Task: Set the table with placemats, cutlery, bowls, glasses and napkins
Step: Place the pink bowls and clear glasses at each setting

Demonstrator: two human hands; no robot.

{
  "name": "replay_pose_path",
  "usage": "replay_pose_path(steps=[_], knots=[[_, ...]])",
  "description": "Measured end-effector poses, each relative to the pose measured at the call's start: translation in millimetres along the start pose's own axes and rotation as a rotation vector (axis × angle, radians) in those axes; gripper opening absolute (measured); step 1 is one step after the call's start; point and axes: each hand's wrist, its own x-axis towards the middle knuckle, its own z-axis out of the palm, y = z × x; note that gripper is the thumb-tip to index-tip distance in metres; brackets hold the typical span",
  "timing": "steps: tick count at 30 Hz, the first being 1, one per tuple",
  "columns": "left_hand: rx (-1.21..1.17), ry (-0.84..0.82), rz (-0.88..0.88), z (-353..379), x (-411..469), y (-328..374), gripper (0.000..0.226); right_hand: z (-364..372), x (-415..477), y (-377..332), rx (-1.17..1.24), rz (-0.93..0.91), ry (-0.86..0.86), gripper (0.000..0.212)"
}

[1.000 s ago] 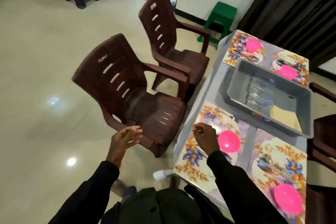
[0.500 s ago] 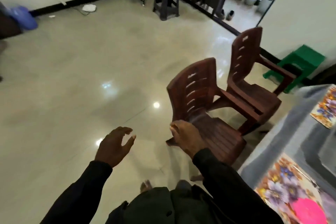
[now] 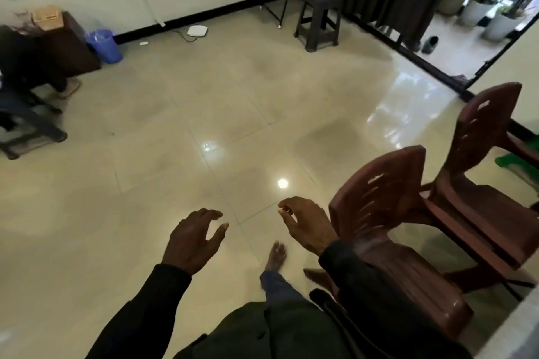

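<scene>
My left hand [image 3: 194, 237] hangs over the tiled floor with loosely curled fingers and holds nothing. My right hand [image 3: 306, 224] is raised beside the back of the nearer brown plastic chair [image 3: 388, 242], fingers loosely bent, also holding nothing. Only a pale sliver of the table's edge [image 3: 525, 320] shows at the far right. The placemats, bowls, cutlery, glasses and napkins are out of view.
A second brown chair [image 3: 481, 172] stands behind the first. A dark stool [image 3: 319, 17] and a desk stand by the curtain at the back. A blue bin [image 3: 105, 45] and a seated person [image 3: 23, 73] are at the left. My bare foot [image 3: 275, 256] is on the floor.
My view has swung left, away from the table to the open floor. My right hand has left the placemat and now hangs in the air; both hands hold nothing.
</scene>
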Motion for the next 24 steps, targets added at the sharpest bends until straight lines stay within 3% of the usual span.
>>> replay_pose_path(steps=[12,21,24], knots=[[-0.074,-0.108,0.075,11.9,239.9,25.0,0.035,-71.0,186.7,49.9,0.112,0.132,0.087,0.027],[-0.01,-0.325,0.341,57.6,428.1,54.5,0.026,-108.1,265.9,119.7,0.203,0.432,0.253,0.024],[-0.009,-0.356,0.454,65.9,496.3,74.3,0.036,-121.3,295.0,138.1,0.189,0.526,0.282,0.025]])
